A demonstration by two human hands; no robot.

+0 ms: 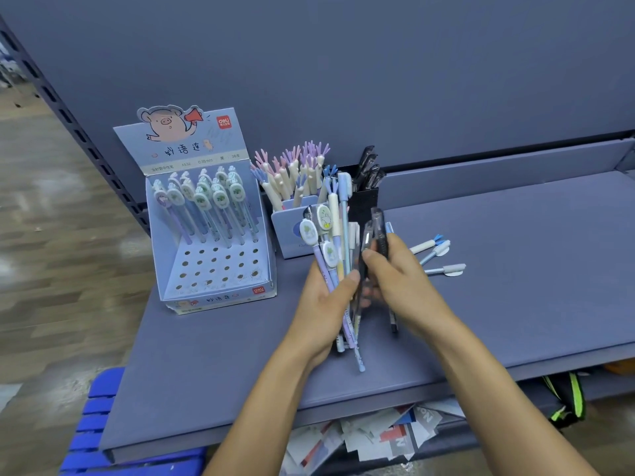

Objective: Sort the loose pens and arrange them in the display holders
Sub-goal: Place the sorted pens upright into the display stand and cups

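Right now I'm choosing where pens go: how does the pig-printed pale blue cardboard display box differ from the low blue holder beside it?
The pig-printed display box stands pens singly in punched holes; the low blue holder bunches them. The box's pens have oval white toppers; the holder's, hand-shaped ones. The box's front holes are empty; the holder looks full. Both stand on the shelf.

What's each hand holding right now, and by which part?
The left hand grips a bundle of mixed pens around their lower barrels. The right hand pinches a dark pen, at the bundle's edge, about mid-barrel.
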